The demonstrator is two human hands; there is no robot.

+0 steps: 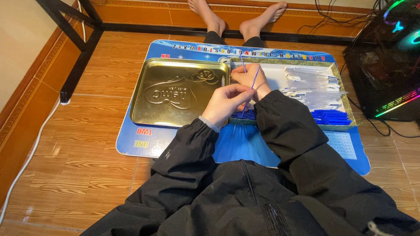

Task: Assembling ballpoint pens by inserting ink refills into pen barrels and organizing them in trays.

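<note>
We sit on a wooden floor [87, 144] with our legs stretched ahead toward twelve o'clock, our bare feet [238, 15] resting against the base of the far wall. Across our lap lies a blue play mat [140, 140] printed with letters and numbers.

Our left hand [225, 105] is curled, thumb and fingers pinched on the lower part of a thin blue pen refill [252, 85] that slants up toward one o'clock. Our right hand [250, 78] sits just beyond it, at twelve o'clock from the left, fingers closed loosely around the same work; a second thin blue refill [242, 62] sticks up from its far side. We cannot tell exactly which fingers of the right hand grip which piece, since the knuckles hide the contact.

At nine o'clock from the hands lies a shallow gold metal tray [179, 89], embossed with a heart shape, nothing in it. At three o'clock is a white tray [273, 74] with a patterned rim. It holds a heap of clear pen barrels [313, 85], and at its near right a pile of blue caps [330, 117]. More blue refills [243, 115] lie bundled at its near edge, directly under our left hand.

A dark computer case [389, 65] with coloured lights stands at two o'clock, cables trailing from it. A black table leg [78, 57] stands at ten o'clock.
</note>
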